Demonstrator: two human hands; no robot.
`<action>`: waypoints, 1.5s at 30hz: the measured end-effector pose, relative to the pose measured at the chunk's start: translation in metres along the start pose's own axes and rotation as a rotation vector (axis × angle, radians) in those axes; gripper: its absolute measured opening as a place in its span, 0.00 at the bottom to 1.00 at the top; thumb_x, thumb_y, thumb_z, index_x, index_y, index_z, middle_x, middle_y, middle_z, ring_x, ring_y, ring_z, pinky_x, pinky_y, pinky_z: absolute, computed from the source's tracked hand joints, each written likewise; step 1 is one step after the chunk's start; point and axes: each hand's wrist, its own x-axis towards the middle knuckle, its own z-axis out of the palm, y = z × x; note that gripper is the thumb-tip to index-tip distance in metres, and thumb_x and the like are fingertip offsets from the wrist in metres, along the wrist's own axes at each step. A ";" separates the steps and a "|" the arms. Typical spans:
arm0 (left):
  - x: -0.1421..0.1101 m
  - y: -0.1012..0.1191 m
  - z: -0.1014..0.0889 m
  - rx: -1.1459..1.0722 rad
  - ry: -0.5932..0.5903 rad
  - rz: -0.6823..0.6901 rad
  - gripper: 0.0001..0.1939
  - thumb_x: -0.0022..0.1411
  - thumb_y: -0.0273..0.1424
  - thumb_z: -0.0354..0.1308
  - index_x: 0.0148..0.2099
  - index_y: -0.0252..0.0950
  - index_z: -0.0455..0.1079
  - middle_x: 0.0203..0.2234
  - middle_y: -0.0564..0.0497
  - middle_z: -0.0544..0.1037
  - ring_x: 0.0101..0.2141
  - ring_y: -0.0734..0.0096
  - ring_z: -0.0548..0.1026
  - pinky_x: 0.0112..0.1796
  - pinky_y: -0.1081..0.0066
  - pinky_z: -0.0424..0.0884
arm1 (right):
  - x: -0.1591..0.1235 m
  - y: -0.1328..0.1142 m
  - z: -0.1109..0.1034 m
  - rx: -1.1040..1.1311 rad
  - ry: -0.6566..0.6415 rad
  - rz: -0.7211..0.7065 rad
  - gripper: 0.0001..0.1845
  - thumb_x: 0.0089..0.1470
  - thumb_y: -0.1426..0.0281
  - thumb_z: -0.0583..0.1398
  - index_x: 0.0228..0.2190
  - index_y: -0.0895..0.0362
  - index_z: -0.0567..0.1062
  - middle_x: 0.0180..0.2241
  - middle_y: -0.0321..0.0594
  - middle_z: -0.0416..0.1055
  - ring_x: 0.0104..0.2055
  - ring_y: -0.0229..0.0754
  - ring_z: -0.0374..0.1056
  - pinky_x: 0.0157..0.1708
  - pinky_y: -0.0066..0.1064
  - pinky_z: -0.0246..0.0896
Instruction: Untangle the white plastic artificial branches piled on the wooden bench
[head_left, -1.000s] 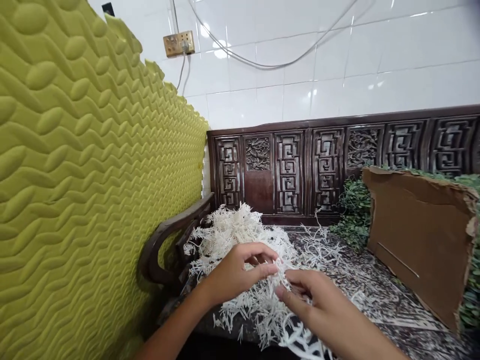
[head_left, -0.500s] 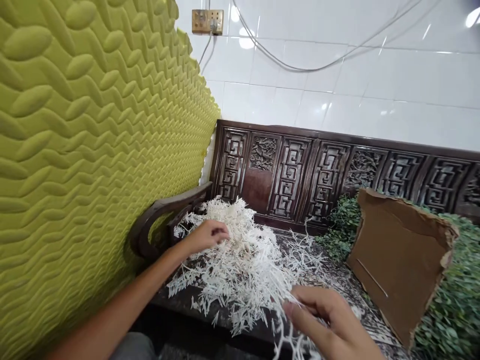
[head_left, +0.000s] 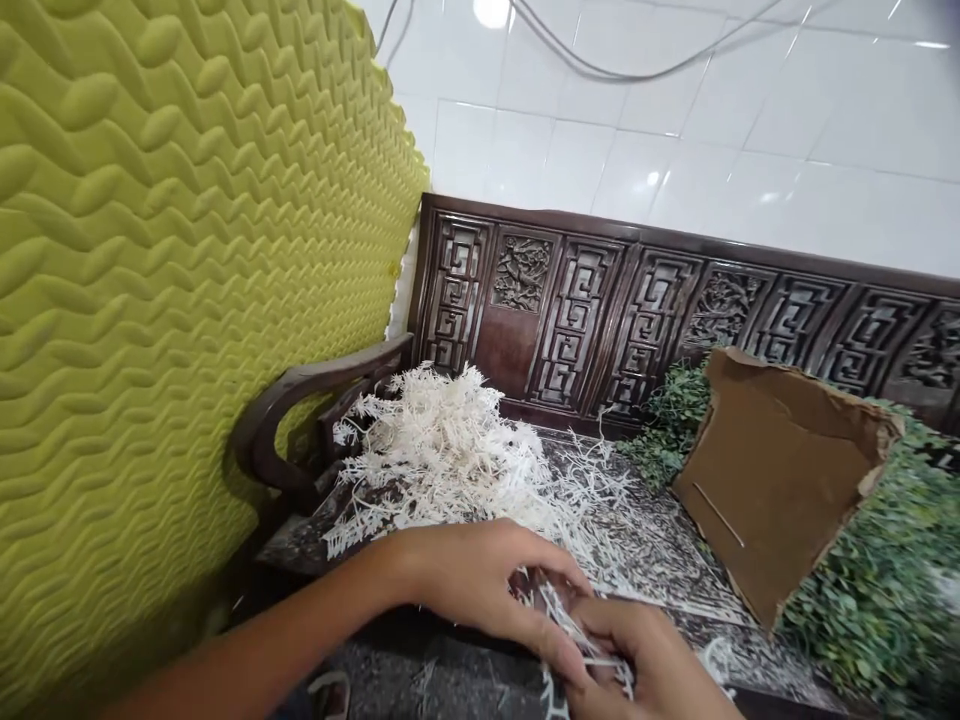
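A heap of white feathery artificial sprigs (head_left: 442,455) lies on the dark marbled seat (head_left: 652,550) of a carved wooden bench. My left hand (head_left: 480,580) reaches over the near edge of the heap, its fingers curled onto a small bunch of white sprigs (head_left: 570,630). My right hand (head_left: 645,665) sits at the bottom of the view, fingers closed round the same bunch from below. The two hands touch each other at the bunch.
A yellow-green embossed foam panel (head_left: 172,290) fills the left side behind the bench armrest (head_left: 300,400). A torn cardboard sheet (head_left: 772,480) leans on green artificial foliage (head_left: 885,560) at the right. The carved bench back (head_left: 600,320) stands against a white tiled wall (head_left: 675,150).
My left hand drew back from the far side of the white heap to the near edge and met my right hand at the small bunch. The view tilted down.
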 end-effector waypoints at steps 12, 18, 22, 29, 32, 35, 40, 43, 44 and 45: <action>0.014 -0.007 -0.002 -0.275 0.162 0.012 0.07 0.59 0.33 0.59 0.37 0.36 0.68 0.31 0.51 0.73 0.32 0.72 0.71 0.35 0.69 0.66 | -0.003 0.011 -0.013 0.000 0.218 0.089 0.13 0.51 0.58 0.58 0.30 0.54 0.74 0.18 0.34 0.61 0.21 0.39 0.58 0.23 0.30 0.48; 0.019 -0.001 0.004 -0.724 0.088 -0.061 0.13 0.60 0.35 0.59 0.37 0.37 0.56 0.31 0.51 0.71 0.28 0.74 0.72 0.31 0.69 0.68 | -0.005 0.003 -0.011 0.257 0.264 -0.010 0.15 0.55 0.57 0.56 0.29 0.54 0.74 0.29 0.40 0.66 0.31 0.41 0.63 0.30 0.31 0.57; 0.022 0.003 0.003 -0.697 0.043 -0.097 0.15 0.59 0.40 0.59 0.40 0.35 0.61 0.28 0.51 0.71 0.26 0.76 0.70 0.28 0.72 0.68 | -0.001 0.002 -0.006 0.294 0.246 -0.114 0.12 0.56 0.63 0.54 0.27 0.56 0.72 0.28 0.40 0.66 0.31 0.40 0.63 0.32 0.31 0.60; 0.023 -0.003 0.009 -0.480 -0.023 -0.123 0.17 0.57 0.41 0.61 0.44 0.36 0.70 0.28 0.51 0.72 0.27 0.75 0.69 0.26 0.74 0.65 | -0.004 0.011 0.010 0.464 0.116 0.036 0.06 0.43 0.70 0.56 0.25 0.57 0.73 0.20 0.36 0.66 0.21 0.35 0.60 0.21 0.26 0.56; 0.021 -0.007 0.007 -0.333 -0.004 -0.115 0.16 0.52 0.38 0.66 0.41 0.37 0.73 0.26 0.54 0.70 0.26 0.77 0.67 0.27 0.75 0.62 | -0.011 0.021 0.017 0.288 0.171 0.084 0.04 0.41 0.70 0.58 0.23 0.57 0.73 0.17 0.35 0.64 0.20 0.36 0.59 0.17 0.26 0.52; 0.018 -0.010 0.000 -0.255 0.008 -0.046 0.12 0.52 0.38 0.66 0.36 0.36 0.75 0.25 0.55 0.69 0.27 0.78 0.64 0.27 0.76 0.58 | -0.012 0.021 0.017 0.247 0.216 0.127 0.04 0.41 0.69 0.59 0.23 0.56 0.71 0.19 0.37 0.66 0.21 0.37 0.61 0.18 0.26 0.55; 0.013 -0.017 -0.013 -0.300 0.018 -0.035 0.11 0.52 0.35 0.65 0.32 0.34 0.68 0.25 0.55 0.68 0.26 0.78 0.63 0.28 0.74 0.59 | 0.001 0.001 -0.002 0.321 0.167 0.103 0.09 0.43 0.66 0.60 0.19 0.56 0.67 0.19 0.36 0.65 0.23 0.37 0.62 0.23 0.28 0.56; 0.010 -0.024 -0.016 -0.390 0.058 -0.042 0.13 0.49 0.31 0.67 0.29 0.35 0.63 0.25 0.56 0.66 0.26 0.78 0.64 0.29 0.74 0.60 | 0.006 -0.002 -0.011 0.338 0.195 0.089 0.10 0.47 0.61 0.61 0.29 0.56 0.73 0.23 0.38 0.70 0.28 0.42 0.67 0.29 0.32 0.60; 0.009 -0.026 -0.016 -0.429 0.067 -0.043 0.14 0.48 0.30 0.67 0.29 0.35 0.62 0.25 0.56 0.66 0.27 0.78 0.64 0.29 0.74 0.61 | 0.006 -0.001 -0.012 0.337 0.206 0.092 0.13 0.48 0.60 0.61 0.34 0.55 0.74 0.23 0.38 0.71 0.29 0.43 0.68 0.30 0.33 0.60; 0.008 -0.028 -0.015 -0.471 0.075 -0.049 0.15 0.47 0.29 0.68 0.30 0.35 0.63 0.26 0.55 0.67 0.28 0.77 0.65 0.30 0.73 0.63 | 0.007 0.001 -0.012 0.314 0.229 0.075 0.16 0.50 0.59 0.60 0.37 0.55 0.75 0.24 0.39 0.72 0.29 0.43 0.68 0.30 0.33 0.61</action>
